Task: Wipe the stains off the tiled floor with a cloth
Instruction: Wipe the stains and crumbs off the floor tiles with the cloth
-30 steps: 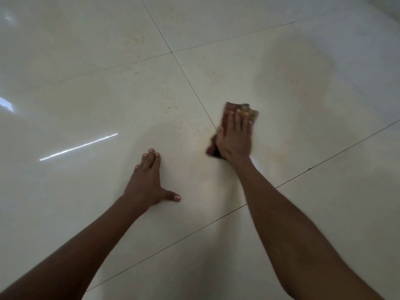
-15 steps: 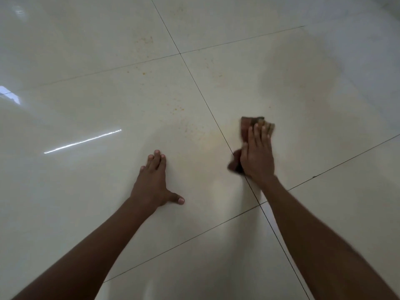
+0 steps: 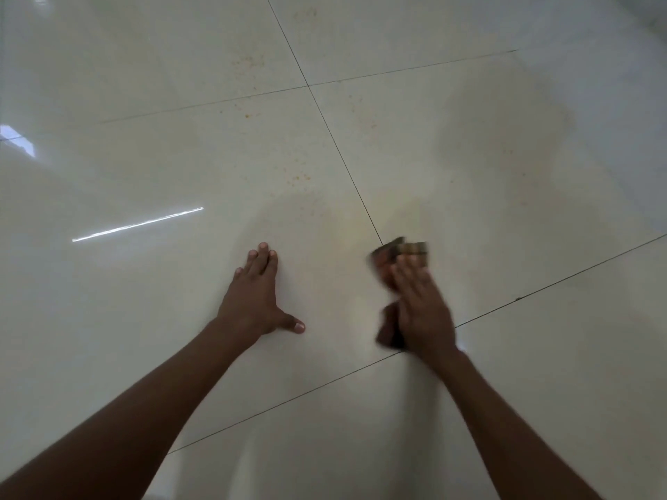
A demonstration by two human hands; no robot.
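My right hand (image 3: 422, 308) presses flat on a reddish-brown cloth (image 3: 393, 256) on the glossy cream tiled floor (image 3: 541, 355). The cloth shows past my fingertips and beside my thumb; both are blurred by motion. It lies on the dark grout line near a tile corner. My left hand (image 3: 258, 295) rests flat on the tile to the left, fingers together, thumb spread, holding nothing. Small orange-brown stain specks (image 3: 301, 178) dot the tile beyond my hands. More specks (image 3: 249, 61) lie farther away.
Dark grout lines cross the floor, with a junction (image 3: 309, 86) far ahead. A dull, wet-looking patch (image 3: 505, 113) spreads over the tile at upper right. Light reflections (image 3: 137, 223) streak the left tile.
My right hand has slid the cloth back toward me along the grout line. The left hand has stayed planted on the tile.
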